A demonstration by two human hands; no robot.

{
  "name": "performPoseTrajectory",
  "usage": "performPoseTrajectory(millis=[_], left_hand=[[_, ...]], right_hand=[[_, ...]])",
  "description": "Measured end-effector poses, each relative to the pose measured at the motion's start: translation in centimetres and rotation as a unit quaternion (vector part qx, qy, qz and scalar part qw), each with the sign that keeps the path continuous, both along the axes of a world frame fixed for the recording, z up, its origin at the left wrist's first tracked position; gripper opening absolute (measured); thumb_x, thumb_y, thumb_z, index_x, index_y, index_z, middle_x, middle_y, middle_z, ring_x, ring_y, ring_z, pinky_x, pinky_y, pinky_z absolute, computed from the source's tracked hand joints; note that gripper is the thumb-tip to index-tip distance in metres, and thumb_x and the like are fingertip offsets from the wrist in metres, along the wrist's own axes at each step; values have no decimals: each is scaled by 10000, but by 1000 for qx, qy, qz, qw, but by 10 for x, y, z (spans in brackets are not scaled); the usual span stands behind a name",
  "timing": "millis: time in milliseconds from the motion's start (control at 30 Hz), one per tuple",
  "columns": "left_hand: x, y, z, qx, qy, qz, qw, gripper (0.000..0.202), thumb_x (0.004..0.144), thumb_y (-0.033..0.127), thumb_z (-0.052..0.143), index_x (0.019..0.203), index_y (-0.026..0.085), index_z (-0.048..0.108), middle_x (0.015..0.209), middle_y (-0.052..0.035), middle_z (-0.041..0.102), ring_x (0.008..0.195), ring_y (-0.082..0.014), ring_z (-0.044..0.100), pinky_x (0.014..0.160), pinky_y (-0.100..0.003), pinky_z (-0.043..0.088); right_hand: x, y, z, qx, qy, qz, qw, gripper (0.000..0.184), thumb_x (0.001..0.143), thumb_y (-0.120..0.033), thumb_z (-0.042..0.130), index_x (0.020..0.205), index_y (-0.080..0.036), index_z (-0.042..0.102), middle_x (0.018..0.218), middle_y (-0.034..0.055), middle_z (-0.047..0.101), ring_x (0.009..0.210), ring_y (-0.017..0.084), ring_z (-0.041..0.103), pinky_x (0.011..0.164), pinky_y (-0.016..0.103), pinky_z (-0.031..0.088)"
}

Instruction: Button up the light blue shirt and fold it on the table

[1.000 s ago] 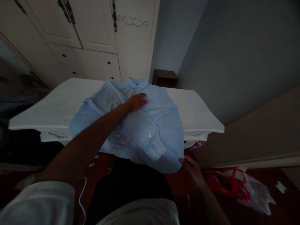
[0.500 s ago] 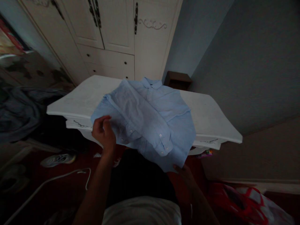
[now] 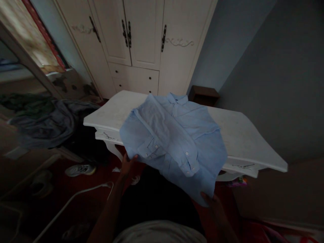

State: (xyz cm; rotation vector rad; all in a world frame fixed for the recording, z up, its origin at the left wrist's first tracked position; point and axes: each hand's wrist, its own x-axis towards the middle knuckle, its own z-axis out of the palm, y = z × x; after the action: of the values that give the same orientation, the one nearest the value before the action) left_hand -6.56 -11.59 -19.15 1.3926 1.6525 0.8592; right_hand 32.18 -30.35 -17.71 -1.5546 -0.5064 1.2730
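A light blue button-up shirt [image 3: 174, 135] lies across the white table [image 3: 253, 138], its collar toward the wardrobe and its sleeves folded over the front. The lower part hangs past the table's near edge. At the hem's left corner, my left hand [image 3: 128, 163] is closed on the cloth, thumb on top. My right hand [image 3: 211, 199] grips the hem's right corner, most of its fingers under the fabric. One cuff with white buttons rests near the middle of the shirt.
Behind the table stands a cream wardrobe [image 3: 144, 33] with dark handles. A small brown box-like stand [image 3: 204, 92] is by the grey wall. Dark clothes [image 3: 48, 125] are heaped at left. A sneaker [image 3: 80, 169] and a white cable [image 3: 76, 195] lie on the red floor.
My left hand has come down from above the left sleeve to the hem's left corner and taken hold of it. My right hand keeps its corner. The view has shifted left.
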Motion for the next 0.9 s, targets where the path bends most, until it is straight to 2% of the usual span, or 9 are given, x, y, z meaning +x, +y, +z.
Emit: performPoseTrajectory(millis=[133, 233, 367, 433, 533, 633, 733, 833, 900], left_hand=[[-12, -12, 2, -36, -120, 57, 991, 430, 744, 509, 628, 975, 147, 637, 1002, -163, 715, 969, -348, 676, 862, -495, 541], [-21, -37, 9, -55, -206, 86, 973, 377, 656, 462, 714, 900, 178, 675, 939, -128, 733, 940, -349, 688, 856, -490, 550], [-43, -74, 14, -108, -408, 185, 888, 309, 527, 329, 776, 812, 237, 700, 850, -53, 738, 963, -346, 678, 840, -476, 567], [-56, -91, 9, -121, -427, 240, 863, 161, 504, 318, 747, 633, 269, 663, 697, -17, 714, 931, -353, 680, 810, -495, 579], [-66, -109, -3, -100, -431, 301, 845, 102, 545, 398, 682, 572, 305, 650, 689, -6, 717, 970, -360, 664, 813, -543, 568], [-59, -122, -6, -51, -443, 297, 844, 181, 656, 517, 598, 658, 357, 682, 827, 12, 740, 1148, -330, 589, 907, -551, 523], [-43, -129, 3, -61, -471, 240, 847, 307, 722, 605, 524, 801, 370, 704, 966, -3, 733, 1256, -290, 512, 1010, -512, 462], [-27, -127, 13, -83, -489, 196, 846, 368, 721, 593, 540, 926, 334, 702, 1004, -37, 722, 1224, -288, 541, 1011, -482, 471], [-21, -124, 17, -97, -484, 198, 847, 258, 714, 470, 600, 876, 295, 698, 917, -42, 726, 1116, -284, 611, 935, -449, 529]], right_hand=[[-4, -2, 10, -3, 16, -49, 999, 439, 471, -487, 846, 769, -176, 757, 820, 74, 752, 810, 326, 683, 752, 420, 537], [-4, -6, 17, 12, 50, -76, 996, 451, 488, -489, 834, 809, -184, 747, 868, 78, 753, 850, 344, 688, 771, 443, 539], [1, -14, 20, 24, 77, -78, 994, 473, 526, -516, 804, 887, -221, 728, 936, 83, 748, 939, 376, 676, 802, 488, 537], [6, -18, 19, 29, 74, -82, 993, 473, 536, -536, 791, 894, -233, 724, 959, 84, 745, 983, 381, 663, 827, 492, 531], [13, -24, 19, 18, 63, -91, 994, 462, 521, -543, 801, 861, -239, 727, 949, 89, 746, 1010, 383, 651, 849, 490, 524], [14, -29, 21, 9, 61, -90, 994, 462, 528, -526, 811, 873, -231, 727, 971, 94, 743, 1018, 377, 647, 850, 483, 522], [8, -32, 24, 36, 68, -81, 994, 442, 571, -491, 807, 911, -227, 708, 986, 85, 740, 999, 351, 658, 826, 461, 528], [1, -34, 24, 60, 78, -65, 993, 426, 616, -484, 790, 927, -212, 687, 959, 91, 738, 938, 325, 676, 769, 430, 539], [-1, -34, 22, 67, 73, -60, 993, 406, 643, -475, 782, 927, -205, 673, 936, 88, 735, 886, 297, 684, 729, 394, 541]])
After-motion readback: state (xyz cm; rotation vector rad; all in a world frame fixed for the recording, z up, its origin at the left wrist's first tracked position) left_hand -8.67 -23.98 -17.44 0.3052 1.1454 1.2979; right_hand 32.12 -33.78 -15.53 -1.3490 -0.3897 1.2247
